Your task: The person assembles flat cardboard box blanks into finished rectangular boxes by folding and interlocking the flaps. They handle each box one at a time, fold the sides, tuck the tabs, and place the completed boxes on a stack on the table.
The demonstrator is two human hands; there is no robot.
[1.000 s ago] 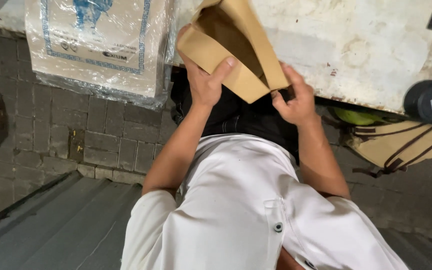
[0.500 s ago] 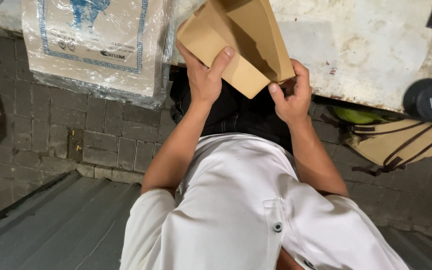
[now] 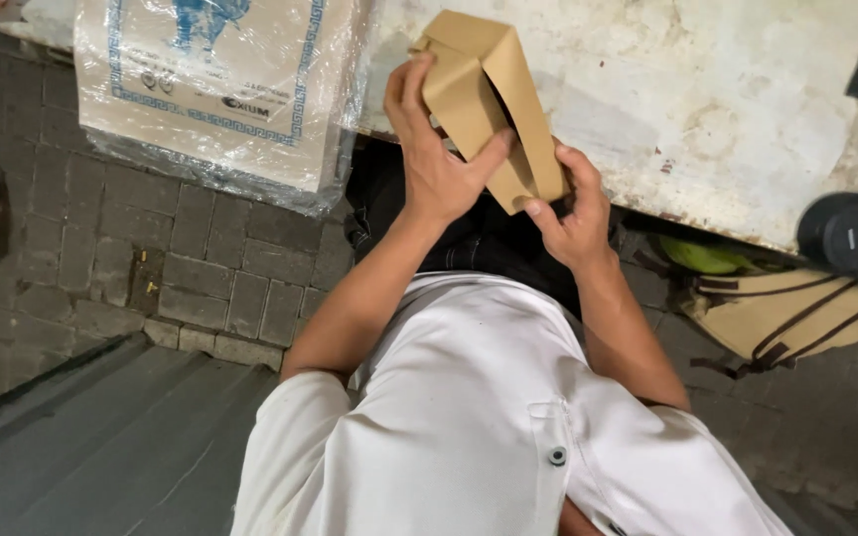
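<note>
A small brown cardboard box point(image 3: 484, 94), partly folded into shape, is held up in front of a worn white table point(image 3: 727, 109). My left hand point(image 3: 434, 164) grips its left side, thumb pressed against the box's front face. My right hand point(image 3: 570, 213) pinches the box's lower right corner from below. Both forearms rise from my white shirt at the bottom of the view.
A plastic-wrapped stack of flat cardboard point(image 3: 215, 89) leans at the upper left over a brick floor point(image 3: 181, 258). A tan bag with dark straps point(image 3: 796, 318) and a dark round container point(image 3: 851, 233) sit at the right. Grey ribbed metal sheeting point(image 3: 101, 447) lies at the lower left.
The box has been turned and folded narrower, now standing more upright. My left hand shifted from under the box to gripping its side; my right hand moved to the lower corner.
</note>
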